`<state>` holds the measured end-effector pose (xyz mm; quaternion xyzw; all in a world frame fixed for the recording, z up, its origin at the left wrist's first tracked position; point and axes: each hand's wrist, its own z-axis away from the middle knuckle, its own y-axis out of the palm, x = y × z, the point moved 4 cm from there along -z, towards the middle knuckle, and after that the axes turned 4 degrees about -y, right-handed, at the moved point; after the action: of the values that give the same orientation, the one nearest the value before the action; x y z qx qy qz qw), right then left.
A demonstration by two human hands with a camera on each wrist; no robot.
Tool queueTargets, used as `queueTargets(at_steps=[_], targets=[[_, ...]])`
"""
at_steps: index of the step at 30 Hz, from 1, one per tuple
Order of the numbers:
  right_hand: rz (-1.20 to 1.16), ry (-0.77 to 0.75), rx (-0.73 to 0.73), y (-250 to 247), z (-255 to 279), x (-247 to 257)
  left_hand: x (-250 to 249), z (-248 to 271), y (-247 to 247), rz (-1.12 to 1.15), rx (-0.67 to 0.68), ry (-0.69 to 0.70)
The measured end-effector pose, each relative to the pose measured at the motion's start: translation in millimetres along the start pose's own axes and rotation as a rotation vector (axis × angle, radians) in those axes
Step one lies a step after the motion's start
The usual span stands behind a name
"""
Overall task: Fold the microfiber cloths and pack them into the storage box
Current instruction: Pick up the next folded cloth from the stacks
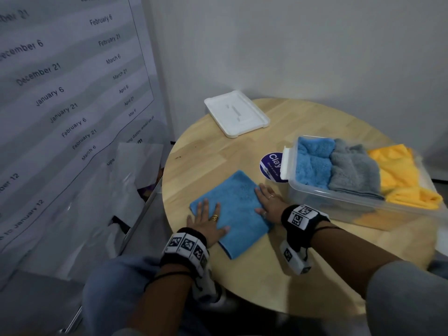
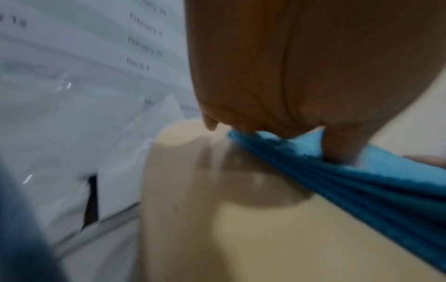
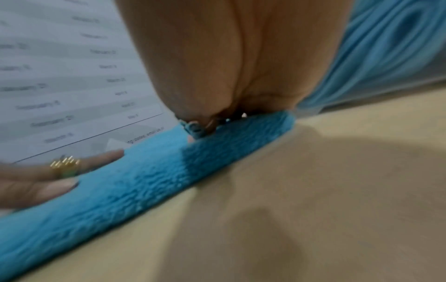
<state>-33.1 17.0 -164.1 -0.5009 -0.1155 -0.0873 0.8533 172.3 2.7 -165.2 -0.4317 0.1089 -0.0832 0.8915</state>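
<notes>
A folded blue microfiber cloth lies flat on the round wooden table, near its left front edge. My left hand rests flat on the cloth's left side, fingers straight and spread. My right hand presses flat on its right edge. The clear storage box stands to the right and holds a blue cloth, a grey cloth and a yellow cloth. In the wrist views the blue cloth lies under my palms.
The box's white lid lies at the table's far side. A round purple sticker sits beside the box. A large printed date poster stands close on the left, past the table's edge. A grey wall is behind.
</notes>
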Motion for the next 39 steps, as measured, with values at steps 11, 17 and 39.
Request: queueTargets(at_steps=[11,17,39], targets=[[0.204,-0.179,-0.149,15.0,72.2,-5.4,-61.2,57.8,24.2,0.022,-0.333,0.268],[0.551,-0.246,-0.202,1.4,85.5,9.9,-69.1,57.1,21.1,-0.316,-0.447,0.192],[-0.874,0.34,-0.373,22.4,92.8,-37.0,-47.1,20.2,-19.9,0.7,-0.493,0.078]])
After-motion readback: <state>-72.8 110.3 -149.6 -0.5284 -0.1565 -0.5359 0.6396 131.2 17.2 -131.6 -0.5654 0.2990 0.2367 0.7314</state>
